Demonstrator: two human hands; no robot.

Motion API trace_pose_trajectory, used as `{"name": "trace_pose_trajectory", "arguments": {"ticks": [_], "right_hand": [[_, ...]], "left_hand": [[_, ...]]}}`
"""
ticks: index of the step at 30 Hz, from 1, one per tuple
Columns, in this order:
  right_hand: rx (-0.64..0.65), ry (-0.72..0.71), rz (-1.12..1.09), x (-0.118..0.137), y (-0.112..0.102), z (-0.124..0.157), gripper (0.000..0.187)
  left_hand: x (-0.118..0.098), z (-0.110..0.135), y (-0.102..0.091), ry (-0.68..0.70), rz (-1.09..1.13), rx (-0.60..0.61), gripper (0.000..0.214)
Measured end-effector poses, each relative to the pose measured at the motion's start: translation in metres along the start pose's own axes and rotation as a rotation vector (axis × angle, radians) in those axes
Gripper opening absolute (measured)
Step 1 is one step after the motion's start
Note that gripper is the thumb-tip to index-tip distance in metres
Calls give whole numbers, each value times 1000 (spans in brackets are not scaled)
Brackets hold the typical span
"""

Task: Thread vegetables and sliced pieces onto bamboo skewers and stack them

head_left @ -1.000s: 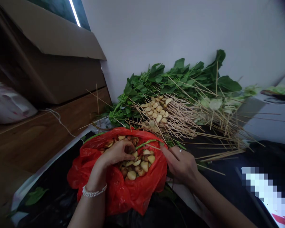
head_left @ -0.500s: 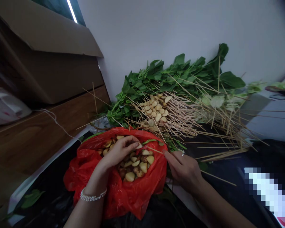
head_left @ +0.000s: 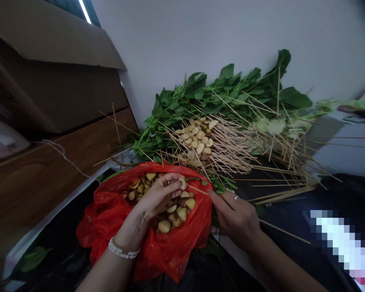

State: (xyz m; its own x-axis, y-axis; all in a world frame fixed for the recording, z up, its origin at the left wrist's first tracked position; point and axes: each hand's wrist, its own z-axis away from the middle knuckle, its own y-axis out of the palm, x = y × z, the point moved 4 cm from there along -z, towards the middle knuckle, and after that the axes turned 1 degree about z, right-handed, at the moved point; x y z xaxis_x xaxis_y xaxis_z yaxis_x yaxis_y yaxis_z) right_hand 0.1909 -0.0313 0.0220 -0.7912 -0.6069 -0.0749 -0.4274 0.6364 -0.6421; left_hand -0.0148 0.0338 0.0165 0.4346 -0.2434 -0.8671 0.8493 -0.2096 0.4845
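My left hand point(head_left: 166, 190) pinches a pale potato piece point(head_left: 183, 183) above an open red plastic bag point(head_left: 109, 207). Inside the bag lie several cut potato pieces point(head_left: 164, 226), some with brown skin. At the bag's right rim, my right hand point(head_left: 235, 213) is closed around a thin wooden skewer point(head_left: 280, 228). The skewer's front end points left at the potato piece and seems to touch it; whether it has gone in, I cannot tell. Its rear end sticks out behind the right hand.
Behind the bag lie skewers threaded with potato slices point(head_left: 197, 138). Leafy green stalks point(head_left: 176, 106) are heaped along the wall. Loose skewers point(head_left: 282, 194) and pale cabbage leaves point(head_left: 275, 125) are on the right. A cardboard box point(head_left: 63, 93) stands at the left.
The left hand has turned so the potato piece shows more plainly, close to the skewer tip. The right hand keeps its grip on the skewer. The whole view has shifted slightly.
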Motion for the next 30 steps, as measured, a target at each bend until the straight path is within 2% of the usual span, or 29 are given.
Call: {"name": "trace_pose_trajectory", "arguments": {"ticks": [6, 11, 19, 26, 30], "right_hand": [[-3, 8, 5, 1, -1, -1, 31], [4, -1, -19, 1, -1, -1, 32], [25, 3, -32, 2, 1, 0, 33], [70, 25, 2, 6, 5, 3, 33], [50, 35, -12, 9, 7, 1, 32]], "left_hand": [[3, -1, 2, -23, 49, 4, 37], [3, -3, 0, 19, 39, -30, 36], [4, -2, 1, 13, -5, -64, 39], [3, -2, 4, 158, -243, -107, 39], [7, 0, 11, 133, -295, -84, 48]]}}
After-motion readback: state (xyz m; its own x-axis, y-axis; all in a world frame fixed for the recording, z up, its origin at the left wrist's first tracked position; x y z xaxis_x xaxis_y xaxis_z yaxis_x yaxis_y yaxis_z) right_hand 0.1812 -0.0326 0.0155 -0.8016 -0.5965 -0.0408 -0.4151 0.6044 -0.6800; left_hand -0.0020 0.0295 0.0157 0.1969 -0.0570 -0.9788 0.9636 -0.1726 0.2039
